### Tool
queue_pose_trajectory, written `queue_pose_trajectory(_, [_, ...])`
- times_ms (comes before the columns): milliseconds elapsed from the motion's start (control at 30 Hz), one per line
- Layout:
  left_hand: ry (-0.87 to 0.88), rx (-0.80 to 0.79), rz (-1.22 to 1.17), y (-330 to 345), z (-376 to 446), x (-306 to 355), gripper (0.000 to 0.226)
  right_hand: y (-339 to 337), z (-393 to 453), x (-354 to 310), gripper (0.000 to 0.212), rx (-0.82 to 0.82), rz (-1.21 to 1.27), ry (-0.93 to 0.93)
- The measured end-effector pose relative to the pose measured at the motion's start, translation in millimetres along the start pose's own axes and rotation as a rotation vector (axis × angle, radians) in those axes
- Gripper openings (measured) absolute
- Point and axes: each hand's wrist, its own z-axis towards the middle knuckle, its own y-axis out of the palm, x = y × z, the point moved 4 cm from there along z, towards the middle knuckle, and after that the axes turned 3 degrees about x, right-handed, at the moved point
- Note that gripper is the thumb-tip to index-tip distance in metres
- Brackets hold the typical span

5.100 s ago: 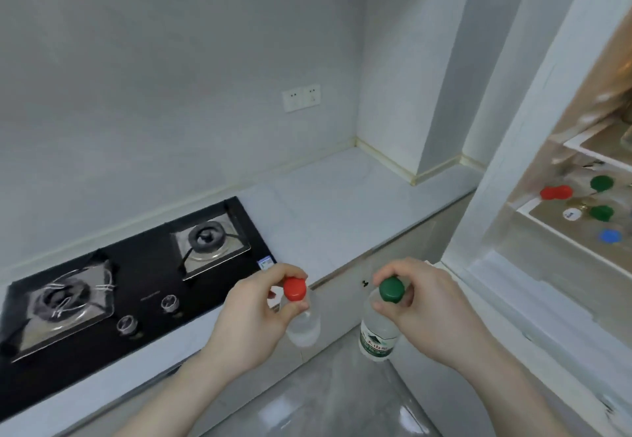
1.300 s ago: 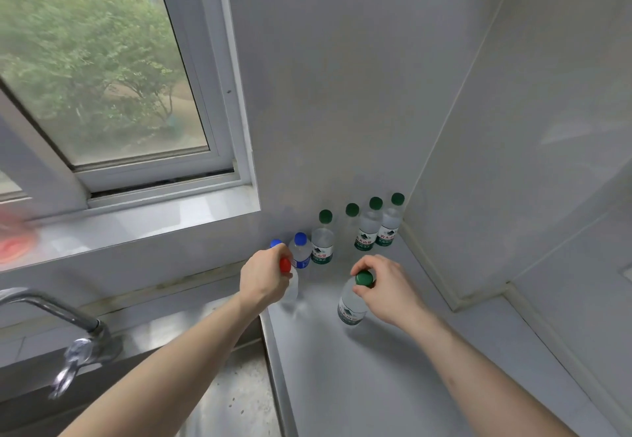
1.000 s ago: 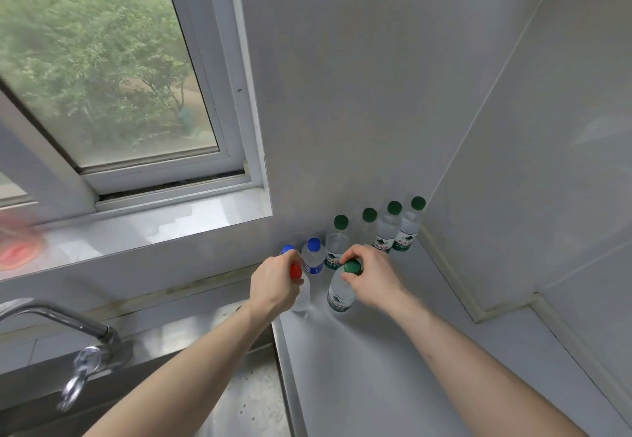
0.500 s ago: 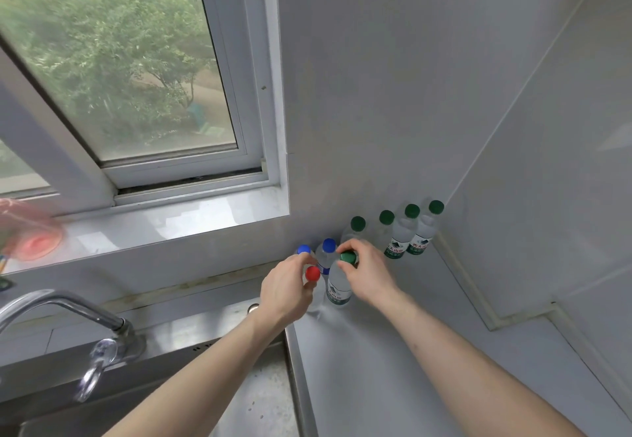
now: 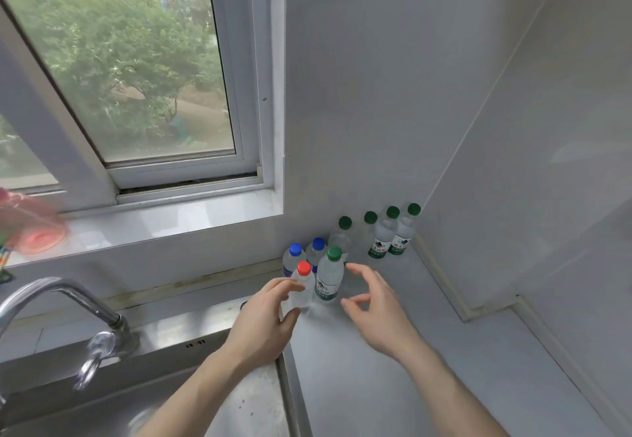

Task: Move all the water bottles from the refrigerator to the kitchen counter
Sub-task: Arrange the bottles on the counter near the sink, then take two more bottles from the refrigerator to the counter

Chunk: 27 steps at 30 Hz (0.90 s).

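Observation:
A clear red-capped bottle (image 5: 305, 291) stands on the grey kitchen counter (image 5: 376, 385) beside the sink edge. My left hand (image 5: 263, 323) is just left of it, thumb and fingers apart, their tips against its side. Touching its right side stands a green-capped bottle (image 5: 329, 279). My right hand (image 5: 376, 310) hovers open a little to the right of it, holding nothing. Behind them stand two blue-capped bottles (image 5: 294, 255). Several green-capped bottles (image 5: 386, 234) line the wall into the corner.
A steel sink (image 5: 205, 402) with a chrome tap (image 5: 68, 299) lies on the left, below a window sill (image 5: 154, 224) holding a pink object (image 5: 34, 231). Walls close the counter at the back and on the right.
Both hands carried the bottles from the stove side to this corner and set them down. Both hands have since come off the caps, and the right hand has drawn back.

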Motion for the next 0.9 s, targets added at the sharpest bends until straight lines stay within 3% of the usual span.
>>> queue_pose_trajectory(100, [0.014,0.013,-0.049,-5.9,-30.3,8.0,0.032,-8.3,-53.3,4.0,0.058,-0.003,-0.007,0.037])
queue_pose_trajectory(400, [0.244,-0.184,0.097,12.8,-72.7,77.1,0.032,-55.7,-173.8,27.0,0.052,0.108,-0.010,0.178])
queue_pose_trajectory(667, [0.506,-0.365,0.131,72.4,-106.2,176.9,0.036,-109.0,-291.1,70.4,0.052,0.341,0.016,0.302])
queue_pose_trajectory(900, [0.728,-0.555,0.089,148.8,-190.9,276.0,0.037,-143.6,-449.8,112.3,0.051,0.588,0.031,0.450])
